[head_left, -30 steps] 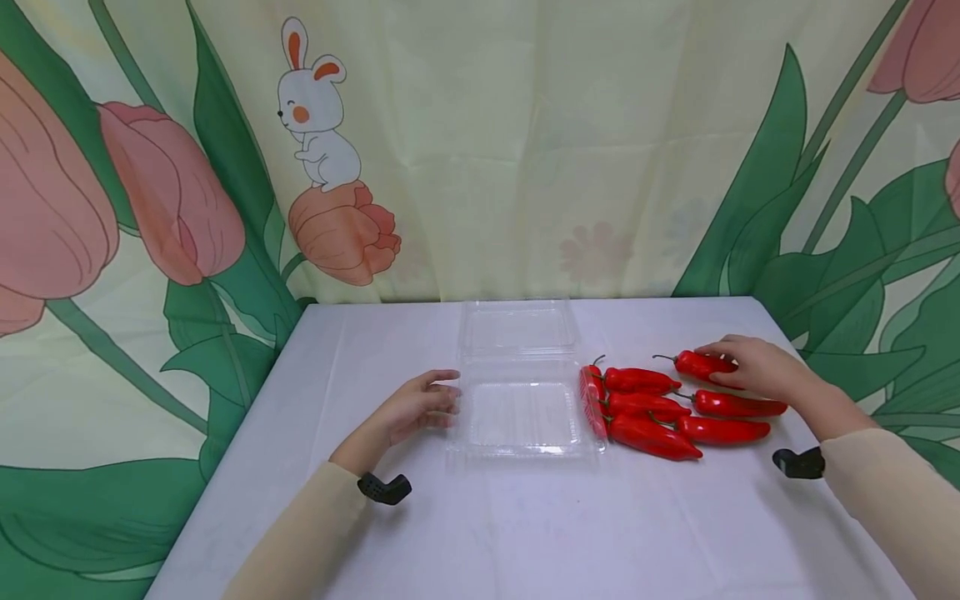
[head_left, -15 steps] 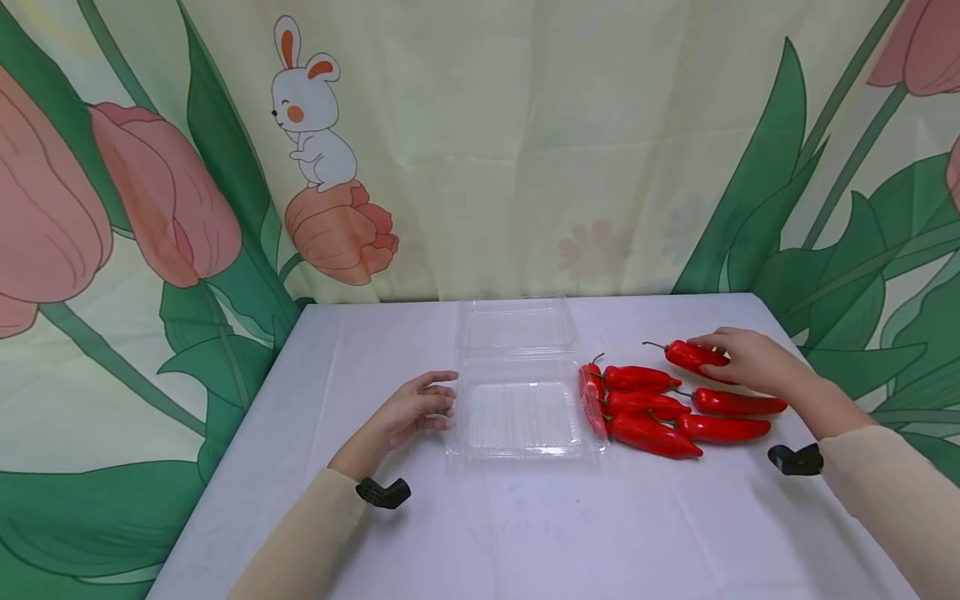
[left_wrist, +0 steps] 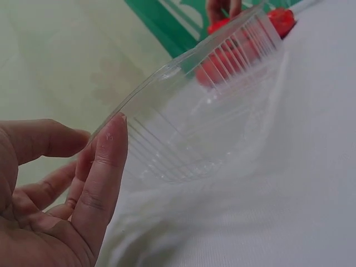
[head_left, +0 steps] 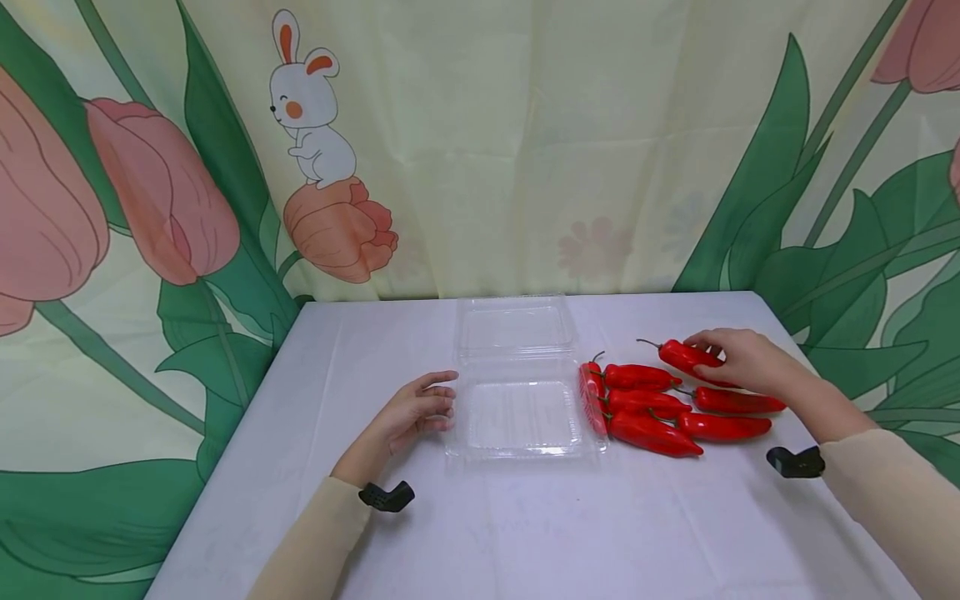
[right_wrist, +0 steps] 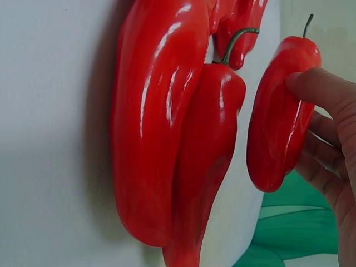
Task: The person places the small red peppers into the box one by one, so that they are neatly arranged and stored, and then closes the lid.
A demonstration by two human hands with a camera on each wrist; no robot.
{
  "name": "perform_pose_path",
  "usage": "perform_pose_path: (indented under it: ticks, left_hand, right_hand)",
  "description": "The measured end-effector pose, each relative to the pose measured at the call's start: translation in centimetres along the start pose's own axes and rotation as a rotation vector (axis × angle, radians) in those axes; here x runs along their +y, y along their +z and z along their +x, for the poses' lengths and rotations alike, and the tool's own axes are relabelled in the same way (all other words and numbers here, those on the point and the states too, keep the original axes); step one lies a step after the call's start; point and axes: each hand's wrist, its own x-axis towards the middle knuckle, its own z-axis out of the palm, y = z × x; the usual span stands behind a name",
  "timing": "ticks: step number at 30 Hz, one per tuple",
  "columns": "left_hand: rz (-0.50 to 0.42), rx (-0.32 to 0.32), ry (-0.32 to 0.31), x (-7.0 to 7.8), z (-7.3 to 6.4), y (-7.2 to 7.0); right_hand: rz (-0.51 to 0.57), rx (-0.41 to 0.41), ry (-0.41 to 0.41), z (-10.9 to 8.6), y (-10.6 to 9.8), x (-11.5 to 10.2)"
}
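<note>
Right hand [head_left: 738, 360] grips red pepper [right_wrist: 272, 125], at container's 2 o'clock; pepper just raised, stem end tipped towards 10, so looks free of worktop [head_left: 525, 533] and other peppers [head_left: 648, 404]. Left hand [head_left: 411, 411] pinches clear container [head_left: 525, 417] rim at 9 o'clock.

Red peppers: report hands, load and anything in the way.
Right hand gripping one red pepper. Left hand holding rim of open clear container. Other red peppers lying between held pepper and container.
</note>
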Motion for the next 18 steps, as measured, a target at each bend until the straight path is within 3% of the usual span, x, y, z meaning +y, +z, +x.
perform_pose_path:
  ticks: [18]
  left_hand:
    - [-0.007,-0.003,0.006,0.0,-0.2,0.1]
  right_hand:
    - [0.002,0.023,-0.047,0.3,0.3,-2.0]
